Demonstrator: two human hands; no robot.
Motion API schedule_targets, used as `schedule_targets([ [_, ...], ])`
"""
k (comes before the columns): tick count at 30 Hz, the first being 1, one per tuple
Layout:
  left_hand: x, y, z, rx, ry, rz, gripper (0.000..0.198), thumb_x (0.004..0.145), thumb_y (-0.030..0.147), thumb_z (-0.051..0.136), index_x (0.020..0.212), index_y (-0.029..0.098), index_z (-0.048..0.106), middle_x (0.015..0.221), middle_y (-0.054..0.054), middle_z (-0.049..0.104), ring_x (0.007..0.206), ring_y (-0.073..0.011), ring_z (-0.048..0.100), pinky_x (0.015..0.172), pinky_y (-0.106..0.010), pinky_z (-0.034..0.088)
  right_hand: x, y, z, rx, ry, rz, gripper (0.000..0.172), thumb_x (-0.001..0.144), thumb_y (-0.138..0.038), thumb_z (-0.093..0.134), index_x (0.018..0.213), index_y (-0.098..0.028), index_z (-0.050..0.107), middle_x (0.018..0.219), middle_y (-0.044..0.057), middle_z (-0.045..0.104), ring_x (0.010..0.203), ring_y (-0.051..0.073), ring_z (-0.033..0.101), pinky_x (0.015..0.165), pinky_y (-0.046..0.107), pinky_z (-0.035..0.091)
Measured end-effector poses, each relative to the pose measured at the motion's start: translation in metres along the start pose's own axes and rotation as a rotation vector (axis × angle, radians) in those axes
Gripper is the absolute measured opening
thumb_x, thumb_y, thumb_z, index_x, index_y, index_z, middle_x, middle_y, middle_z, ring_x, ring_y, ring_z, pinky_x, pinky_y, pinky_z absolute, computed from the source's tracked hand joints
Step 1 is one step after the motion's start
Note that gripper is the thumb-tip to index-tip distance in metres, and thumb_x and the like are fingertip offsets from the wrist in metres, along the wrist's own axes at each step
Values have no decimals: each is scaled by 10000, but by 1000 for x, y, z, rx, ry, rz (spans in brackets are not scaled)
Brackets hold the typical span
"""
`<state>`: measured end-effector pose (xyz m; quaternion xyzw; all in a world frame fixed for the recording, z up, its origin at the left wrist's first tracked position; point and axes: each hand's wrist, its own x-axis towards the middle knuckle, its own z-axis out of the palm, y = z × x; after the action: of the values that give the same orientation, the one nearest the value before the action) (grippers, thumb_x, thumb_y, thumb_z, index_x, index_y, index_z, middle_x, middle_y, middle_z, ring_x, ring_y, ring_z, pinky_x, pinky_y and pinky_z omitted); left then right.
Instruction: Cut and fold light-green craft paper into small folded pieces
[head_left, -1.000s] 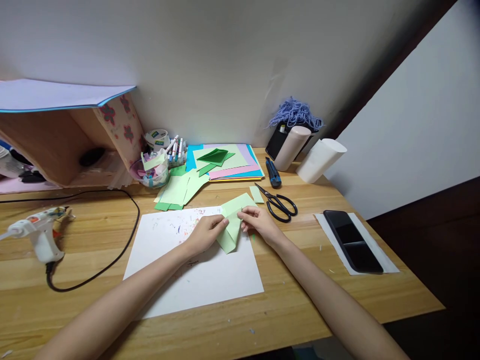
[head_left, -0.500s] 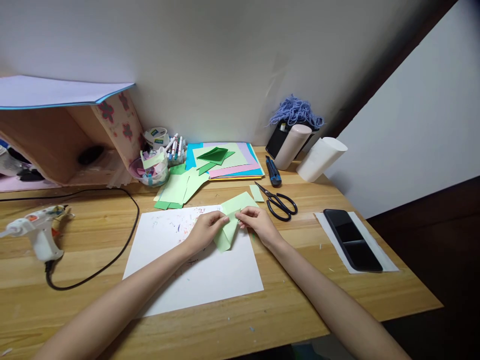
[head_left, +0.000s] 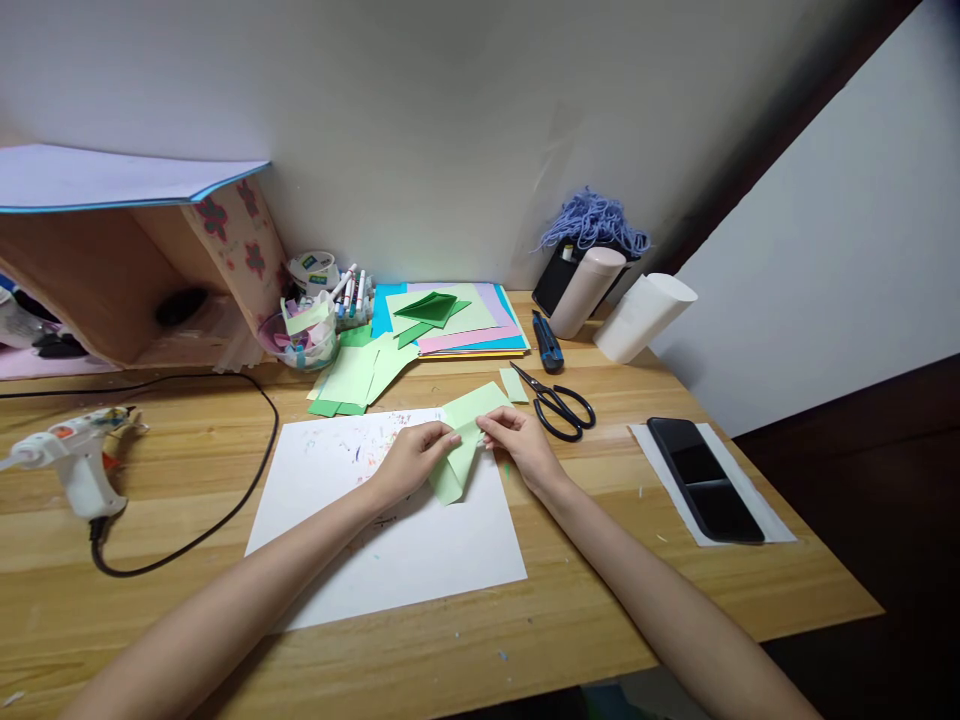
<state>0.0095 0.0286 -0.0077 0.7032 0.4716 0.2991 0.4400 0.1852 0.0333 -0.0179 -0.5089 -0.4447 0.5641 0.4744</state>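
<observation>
My left hand (head_left: 411, 458) is closed on a folded light green paper (head_left: 454, 478), its thumb pressed on top. The paper slants over the upper right part of a white sheet (head_left: 435, 555) that bears colored specks. At the paper's right edge, my right hand (head_left: 523, 445) has its thumb and fingers pinched together. A tiny whitish bit shows under those fingertips, too small to name. Just beyond, a small green paper piece (head_left: 514, 386) lies beside black-handled scissors (head_left: 559, 408).
A white glue gun (head_left: 82, 460) with a black cord lies left. Behind are green paper pieces (head_left: 352, 375), a colored paper stack (head_left: 472, 345), a scrap cup (head_left: 307, 345) and a cardboard box (head_left: 240, 250). A utility knife (head_left: 547, 345), white roll (head_left: 641, 320) and phone (head_left: 705, 480) are right.
My right hand has shifted very slightly to the right, away from the left fingertips. The left hand stays on the green paper, and the other things lie as before.
</observation>
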Motion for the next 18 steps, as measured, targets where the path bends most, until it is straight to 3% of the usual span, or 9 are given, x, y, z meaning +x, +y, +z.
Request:
schedule_targets([
  [5, 0, 0, 1, 35, 28, -23, 319, 791, 425, 466, 620, 161, 523, 571, 34, 492, 553, -103, 408, 533, -222, 295, -1, 1, 2, 4, 1, 13, 307, 591, -438, 717, 667, -154, 629, 578, -10, 580, 535, 99, 527, 547, 225, 445],
  [10, 0, -2, 1, 34, 6, -15, 318, 798, 408, 455, 598, 163, 488, 561, 38, 466, 553, -103, 403, 537, -223, 294, -2, -4, 0, 8, -42, 20, 305, 601, -410, 715, 763, -155, 673, 720, 22, 633, 575, 100, 535, 578, 239, 454],
  [18, -1, 0, 0, 47, -7, -8, 337, 809, 425, 416, 609, 165, 491, 567, 27, 467, 566, -113, 408, 539, -227, 298, -2, -6, 0, -61, 6, -17, 295, 584, -431, 716, 660, -156, 641, 593, 0, 584, 523, 105, 504, 516, 239, 431],
])
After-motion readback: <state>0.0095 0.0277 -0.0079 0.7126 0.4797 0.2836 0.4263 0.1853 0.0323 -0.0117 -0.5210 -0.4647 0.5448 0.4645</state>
